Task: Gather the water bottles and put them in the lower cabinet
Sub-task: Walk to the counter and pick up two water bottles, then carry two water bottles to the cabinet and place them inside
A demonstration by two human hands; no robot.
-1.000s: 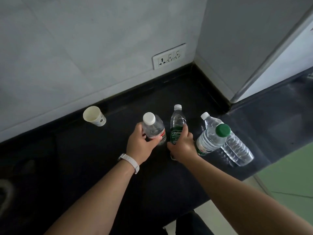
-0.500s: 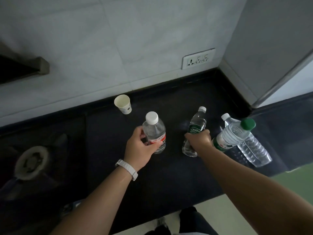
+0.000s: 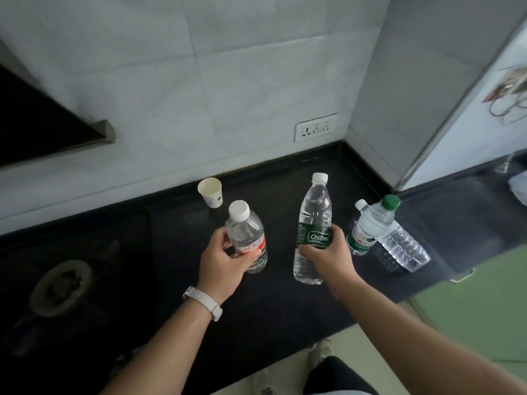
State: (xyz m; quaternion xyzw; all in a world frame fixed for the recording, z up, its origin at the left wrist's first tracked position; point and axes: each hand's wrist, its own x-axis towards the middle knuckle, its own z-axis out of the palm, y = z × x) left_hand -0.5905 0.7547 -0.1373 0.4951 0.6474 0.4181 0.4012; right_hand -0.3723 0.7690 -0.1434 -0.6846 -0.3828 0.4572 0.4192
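Note:
My left hand (image 3: 225,263) grips a short clear bottle with a red label and a white cap (image 3: 246,233), held upright over the black counter (image 3: 176,252). My right hand (image 3: 328,258) is wrapped around the green label of a taller clear bottle with a white cap (image 3: 313,212). To the right, a green-capped bottle (image 3: 370,223) stands on the counter. Just behind and beside it stands a larger ribbed clear bottle (image 3: 402,246) with a small white cap. The lower cabinet is not in view.
A paper cup (image 3: 211,192) stands near the wall behind the left bottle. A gas burner (image 3: 60,286) sits at the counter's left, under a dark hood (image 3: 42,126). A wall socket (image 3: 315,128) is at the back. The counter's front edge runs above my shoe (image 3: 320,352).
Both hands have lifted their bottles up and toward me. The right hand's green-labelled bottle now appears taller and more upright. The view has shifted, showing more of the hood and burner.

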